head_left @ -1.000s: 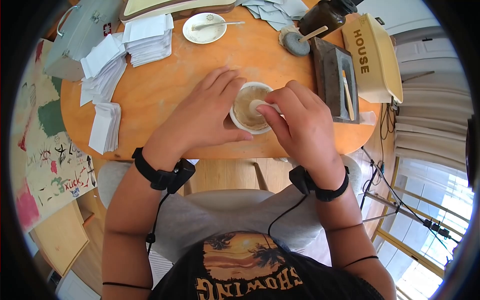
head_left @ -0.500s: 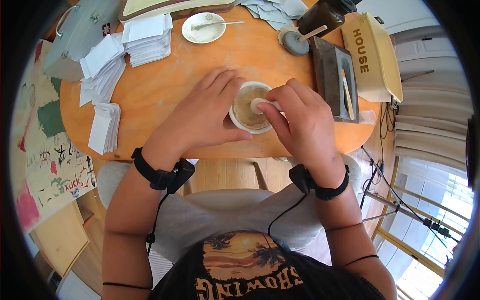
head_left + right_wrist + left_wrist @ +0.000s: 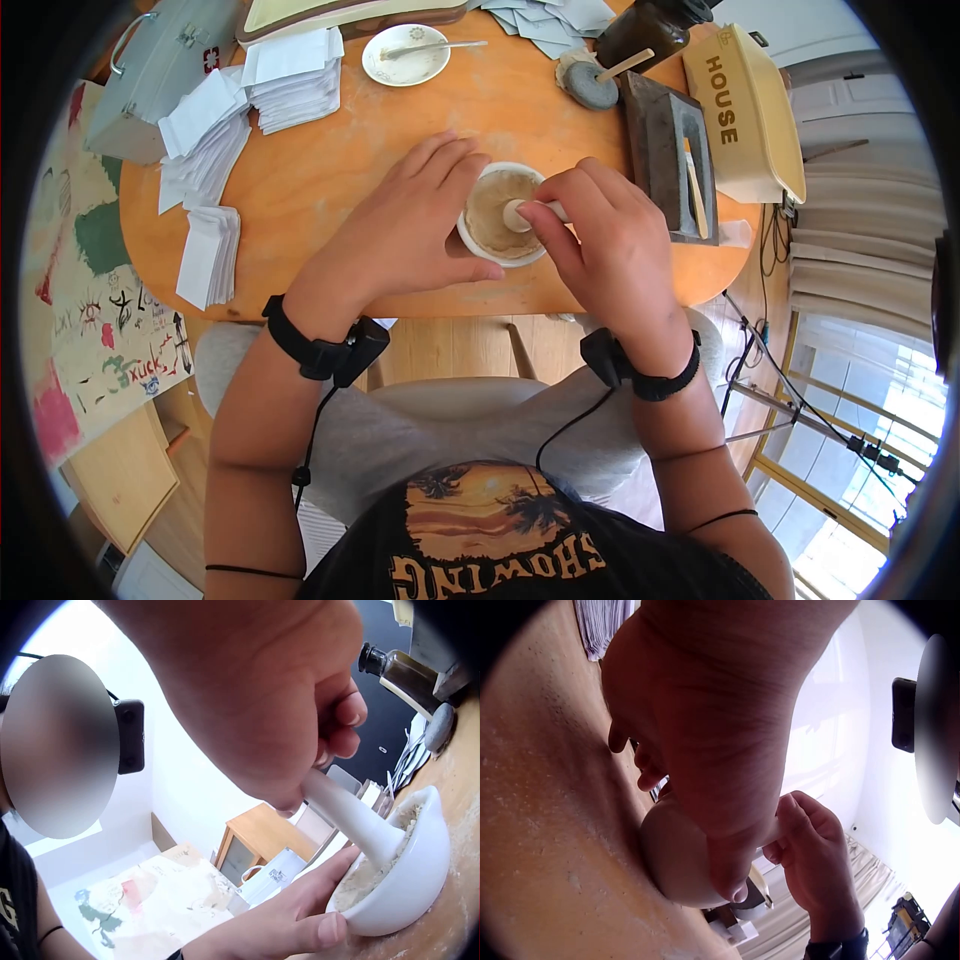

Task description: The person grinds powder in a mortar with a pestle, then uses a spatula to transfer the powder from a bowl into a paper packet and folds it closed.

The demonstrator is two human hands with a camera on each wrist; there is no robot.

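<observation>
A white mortar [image 3: 464,232] with a pouring lip stands near the front edge of the table, coated inside with beige powder [image 3: 360,881]. My left hand [image 3: 405,220] holds it from the left, thumb at the near side and fingers along the far side; in the left wrist view the thumb lies against the outer wall. With thumb and curled fingers, my right hand [image 3: 610,235] grips a white pestle [image 3: 356,817] by its handle. The pestle leans to the right, its wide head down in the powder.
Stacks of white paper packets [image 3: 295,85] lie at the left beside a metal case [image 3: 165,80]. Behind the mortar is a patterned saucer [image 3: 385,70] with a small stick. On the right stand a grey stone block [image 3: 650,150], a cream bin [image 3: 750,120] and a dark bottle [image 3: 650,35].
The pestle's head has shifted slightly right within the mortar, and its handle has swung a little with the right hand. The left hand and mortar keep their place.
</observation>
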